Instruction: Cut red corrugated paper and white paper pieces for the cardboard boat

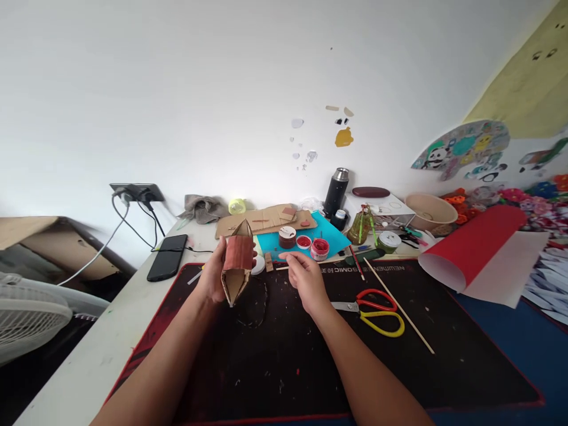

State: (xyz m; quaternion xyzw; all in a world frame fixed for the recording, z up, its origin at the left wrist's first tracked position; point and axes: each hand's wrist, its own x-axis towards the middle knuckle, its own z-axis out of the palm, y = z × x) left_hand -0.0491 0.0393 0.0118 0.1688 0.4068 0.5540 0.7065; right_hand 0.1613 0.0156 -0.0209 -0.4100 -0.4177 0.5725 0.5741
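Note:
A small cardboard boat (235,284) with pointed ends and a reddish-brown curved canopy (238,253) is gripped in my left hand (215,273), tilted up above the black mat. My right hand (305,279) hovers to the right of the boat, apart from it, its fingers drawn together. Whether a small piece sits at those fingertips is too hard to make out. Just beyond are open pots of red paint (320,249) and a jar of brown paint (287,238) on a blue sheet (335,234). Red-and-yellow scissors (377,312) lie right of my right wrist.
A thin wooden stick (399,306) crosses the mat (266,378). A phone (167,258) lies at left, near a fan (33,319). Cardboard pieces (270,219), a black flask (337,192) and a roll of red paper (479,245) line the back and right.

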